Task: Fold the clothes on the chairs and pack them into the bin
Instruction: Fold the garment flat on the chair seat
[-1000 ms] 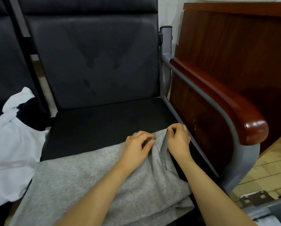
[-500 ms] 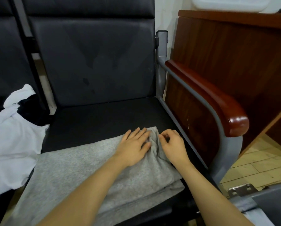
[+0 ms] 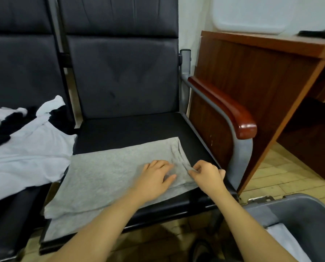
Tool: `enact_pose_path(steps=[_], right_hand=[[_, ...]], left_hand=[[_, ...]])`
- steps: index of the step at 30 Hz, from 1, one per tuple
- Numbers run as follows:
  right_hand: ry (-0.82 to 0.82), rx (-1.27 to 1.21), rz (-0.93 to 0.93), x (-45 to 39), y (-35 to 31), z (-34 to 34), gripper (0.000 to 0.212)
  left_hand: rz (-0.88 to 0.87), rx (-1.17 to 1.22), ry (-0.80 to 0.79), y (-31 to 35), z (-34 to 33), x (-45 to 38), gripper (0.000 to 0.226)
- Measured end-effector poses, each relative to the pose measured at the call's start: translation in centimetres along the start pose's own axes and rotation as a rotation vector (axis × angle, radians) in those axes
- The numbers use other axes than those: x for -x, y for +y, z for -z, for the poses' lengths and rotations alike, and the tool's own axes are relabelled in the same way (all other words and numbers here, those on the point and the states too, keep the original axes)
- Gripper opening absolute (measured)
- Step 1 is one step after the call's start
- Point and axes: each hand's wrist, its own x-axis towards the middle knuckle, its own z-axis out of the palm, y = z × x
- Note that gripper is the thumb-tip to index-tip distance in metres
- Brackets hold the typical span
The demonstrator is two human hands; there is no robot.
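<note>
Head view: white garment (image 3: 23, 157) heaped on the left seat, unfolded. Grey garment (image 3: 108, 171) lies flat along the front edge of the right chair seat (image 3: 131, 129). Left hand (image 3: 155, 176) spread, pressing it down; right hand (image 3: 207, 173) pinching its right edge. Smooth the wrinkles, square edges, then fold. Bin (image 3: 299, 210) sits right.

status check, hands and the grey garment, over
Left hand flat on grey garment. Right hand pinching its right edge. Nothing blocking.
</note>
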Motion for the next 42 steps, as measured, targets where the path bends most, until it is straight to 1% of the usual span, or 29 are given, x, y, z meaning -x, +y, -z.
enact_pose_path(steps=[3, 6, 7, 10, 11, 14, 17, 18, 20, 21, 22, 25, 26, 27, 28, 29, 30, 31, 33, 35, 36, 37, 39, 40, 42], right_hand=[[0.087, -0.117, 0.034, 1.3, -0.2, 0.8, 0.007], [0.186, -0.384, 0.104, 2.3, -0.9, 1.5, 0.009], [0.183, -0.450, 0.128, 2.5, -1.2, 1.6, 0.010], [0.110, -0.558, 0.171, 2.7, -1.6, 1.4, 0.014], [0.093, -0.604, 0.168, 2.6, -1.7, 1.5, 0.017], [0.114, -0.672, 0.184, 2.2, -1.4, 1.8, 0.025], [0.115, -0.719, 0.217, 2.1, -1.1, 2.1, 0.024], [0.131, -0.732, 0.225, 2.1, -0.9, 2.2, 0.023], [0.194, -0.727, 0.226, 2.0, -0.4, 2.2, 0.020], [0.212, -0.696, 0.221, 2.0, -0.1, 2.2, 0.018], [0.200, -0.655, 0.219, 2.0, 0.3, 2.1, 0.017], [0.040, -0.524, 0.244, 1.7, 1.2, 1.0, 0.006], [-0.013, -0.453, 0.244, 1.7, 1.3, 0.5, 0.009], [-0.052, -0.337, 0.248, 1.7, 1.3, 0.0, 0.019], [-0.069, -0.179, 0.258, 1.6, 1.3, -0.5, 0.028], [-0.070, -0.028, 0.275, 1.5, 1.2, -0.9, 0.033], [-0.061, 0.059, 0.295, 1.4, 1.1, -1.2, 0.031], [-0.045, 0.078, 0.308, 1.2, 1.0, -1.3, 0.025], [-0.008, -0.034, 0.299, 1.0, 1.2, -1.2, 0.011], [0.078, -0.278, 0.207, 1.0, 1.5, -0.7, 0.009], [0.149, -0.380, 0.144, 1.1, 1.7, -0.2, 0.008], [0.221, -0.434, 0.085, 1.2, 1.9, 0.3, 0.006], [0.305, -0.409, 0.015, 1.3, 2.7, 0.8, 0.004], [0.304, -0.373, -0.003, 1.2, 3.2, 0.8, 0.002], [0.261, -0.354, -0.030, 1.2, 3.8, 0.6, 0.008]], left_hand=[[-0.007, -0.031, -0.024, 1.3, -0.1, 1.2, 0.053], [0.027, 0.056, 0.023, 2.7, -0.4, 2.0, 0.063], [0.046, 0.106, 0.055, 3.2, -0.5, 2.1, 0.067], [0.111, 0.236, 0.176, 4.4, -0.9, 1.6, 0.074], [0.130, 0.256, 0.206, 4.6, -1.0, 1.3, 0.073], [0.155, 0.319, 0.264, 4.9, -1.5, 0.1, 0.065], [0.130, 0.361, 0.322, 5.3, -1.9, -0.5, 0.054], [0.106, 0.367, 0.355, 5.4, -2.1, -0.7, 0.047], [0.079, 0.391, 0.433, 5.3, -2.3, -1.3, 0.028], [0.109, 0.425, 0.465, 5.1, -2.3, -1.5, 0.024], [0.161, 0.473, 0.494, 4.8, -2.3, -1.7, 0.024], [0.319, 0.567, 0.590, 3.3, -2.0, -2.0, 0.026], [0.356, 0.577, 0.617, 2.7, -1.8, -2.1, 0.026], [0.376, 0.577, 0.640, 2.3, -1.7, -2.0, 0.025], [0.379, 0.569, 0.657, 1.9, -1.6, -2.0, 0.023], [0.374, 0.559, 0.665, 1.6, -1.4, -1.9, 0.021], [0.368, 0.550, 0.669, 1.5, -1.3, -1.8, 0.018], [0.361, 0.544, 0.672, 1.5, -1.0, -1.7, 0.015], [0.339, 0.555, 0.685, 1.5, -0.6, -1.7, 0.012], [0.312, 0.575, 0.674, 1.9, 0.0, -1.8, 0.010], [0.293, 0.589, 0.659, 2.3, 0.2, -2.0, 0.008], [0.272, 0.600, 0.639, 2.7, 0.5, -2.1, 0.007], [0.230, 0.607, 0.594, 3.9, 0.8, -2.4, 0.006], [0.209, 0.606, 0.575, 4.5, 0.8, -2.5, 0.006], [0.184, 0.608, 0.535, 5.7, 0.4, -2.8, 0.006]])
